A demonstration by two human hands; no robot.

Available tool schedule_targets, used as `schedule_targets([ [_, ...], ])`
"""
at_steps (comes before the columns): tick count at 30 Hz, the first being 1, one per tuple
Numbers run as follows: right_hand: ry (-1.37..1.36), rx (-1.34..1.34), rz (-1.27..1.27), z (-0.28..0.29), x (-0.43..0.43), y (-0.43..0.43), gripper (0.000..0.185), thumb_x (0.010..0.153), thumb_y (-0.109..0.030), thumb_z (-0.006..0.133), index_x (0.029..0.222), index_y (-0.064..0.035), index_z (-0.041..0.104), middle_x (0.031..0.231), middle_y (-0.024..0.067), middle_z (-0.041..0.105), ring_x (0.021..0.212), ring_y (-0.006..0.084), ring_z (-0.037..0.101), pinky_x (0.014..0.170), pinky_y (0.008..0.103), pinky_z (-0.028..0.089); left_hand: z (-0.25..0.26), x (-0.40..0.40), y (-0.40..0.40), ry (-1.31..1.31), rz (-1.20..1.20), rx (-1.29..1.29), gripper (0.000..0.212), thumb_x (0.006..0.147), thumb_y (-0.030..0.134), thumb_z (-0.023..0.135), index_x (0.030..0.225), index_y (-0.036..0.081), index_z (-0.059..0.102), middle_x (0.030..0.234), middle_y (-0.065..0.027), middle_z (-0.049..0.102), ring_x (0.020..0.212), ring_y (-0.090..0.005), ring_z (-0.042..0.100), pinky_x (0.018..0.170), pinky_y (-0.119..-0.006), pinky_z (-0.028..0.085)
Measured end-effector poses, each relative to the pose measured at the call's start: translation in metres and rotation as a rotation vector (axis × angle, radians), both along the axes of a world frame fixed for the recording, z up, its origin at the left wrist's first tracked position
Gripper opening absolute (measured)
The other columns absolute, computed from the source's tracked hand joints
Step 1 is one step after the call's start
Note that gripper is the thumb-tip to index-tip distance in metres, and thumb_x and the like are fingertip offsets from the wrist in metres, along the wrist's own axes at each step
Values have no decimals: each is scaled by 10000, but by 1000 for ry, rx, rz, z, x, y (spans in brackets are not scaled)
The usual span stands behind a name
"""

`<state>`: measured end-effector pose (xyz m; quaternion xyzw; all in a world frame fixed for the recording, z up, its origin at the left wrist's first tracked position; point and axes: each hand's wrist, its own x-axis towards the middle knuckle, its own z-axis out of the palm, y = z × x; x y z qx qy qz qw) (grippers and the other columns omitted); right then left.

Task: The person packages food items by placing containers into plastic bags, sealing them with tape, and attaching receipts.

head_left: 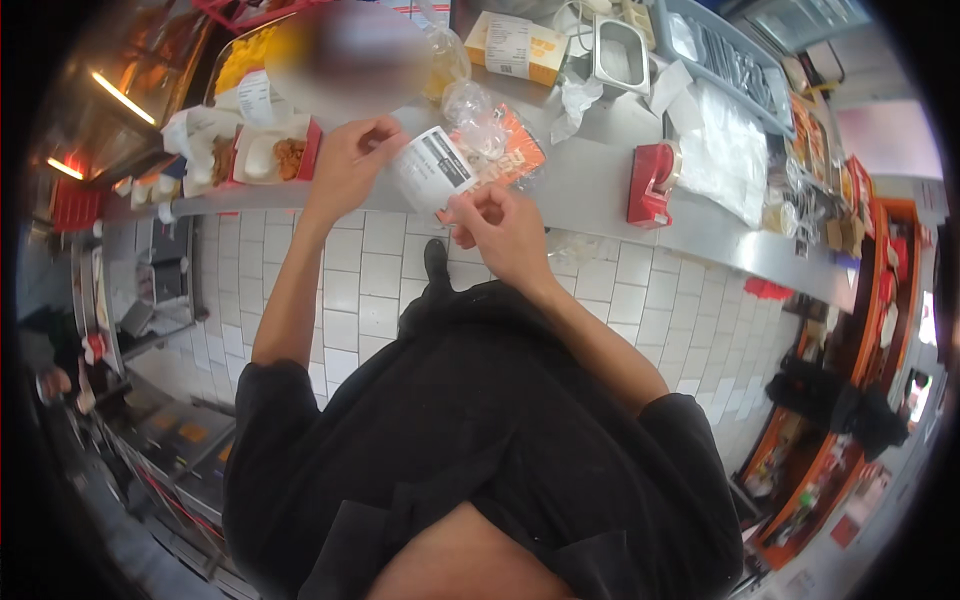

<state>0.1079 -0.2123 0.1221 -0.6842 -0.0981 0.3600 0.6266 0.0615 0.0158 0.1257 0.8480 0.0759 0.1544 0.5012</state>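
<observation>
A white printed paper slip (424,180) is stretched between my two hands above the front edge of the steel counter. My left hand (349,165) pinches its upper left side between thumb and fingers. At its lower right corner, my right hand (506,229) grips it the same way. Behind the slip lies an orange and white packet (525,154) in clear plastic, with the gathered neck of the plastic bag (474,120) on top. To the left of my left hand, red and white cartons hold fried chicken pieces (290,156).
A red tape dispenser (651,187) stands at the front edge of the steel counter (589,176). Beyond are a yellow box with a label (516,46), a small steel container (620,54), clear plastic bags (720,150) and a grey-blue cutlery bin (727,64). Another person's hand (54,384) shows far left.
</observation>
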Motion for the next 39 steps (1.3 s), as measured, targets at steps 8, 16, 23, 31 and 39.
schedule_targets([
  [8, -391, 136, -407, -31, -46, 25, 199, 911, -120, 691, 804, 6, 579, 908, 112, 694, 752, 184, 674, 722, 313, 514, -44, -12, -2, -12, 39, -62, 123, 917, 139, 668, 912, 17, 651, 755, -48, 648, 665, -128, 601, 615, -280, 452],
  [16, -533, -448, -510, -68, -46, 39, 208, 845, -163, 699, 774, -5, 582, 620, 86, 616, 547, 193, 600, 584, 349, 483, -116, 20, 27, 245, -181, -169, 171, 912, 188, 661, 996, 40, 663, 968, -105, 715, 906, -189, 670, 801, -344, 514],
  [23, -142, -491, -439, -71, -38, 10, 306, 905, -263, 725, 793, -18, 579, 736, 79, 627, 663, 140, 596, 709, 364, 576, -128, 11, 19, 359, -259, -576, 218, 967, 242, 618, 1135, 106, 586, 1100, -38, 658, 966, -195, 638, 854, -343, 504],
  [31, 403, 197, -609, -167, -31, 2, 284, 972, -296, 662, 971, -39, 543, 866, 39, 569, 727, 109, 534, 795, 366, 595, -156, 6, -23, 355, -87, -1469, 286, 994, 301, 581, 1240, 190, 486, 1129, -25, 628, 1036, -156, 594, 834, -358, 507],
  [39, -502, -511, -966, -134, 64, -148, 342, 972, -365, 626, 1030, -27, 632, 958, 72, 653, 800, 201, 617, 723, 365, 514, -134, -6, -49, -200, 516, -360, 144, 949, 102, 551, 1090, 84, 572, 1067, -54, 603, 886, -138, 529, 780, -289, 455],
])
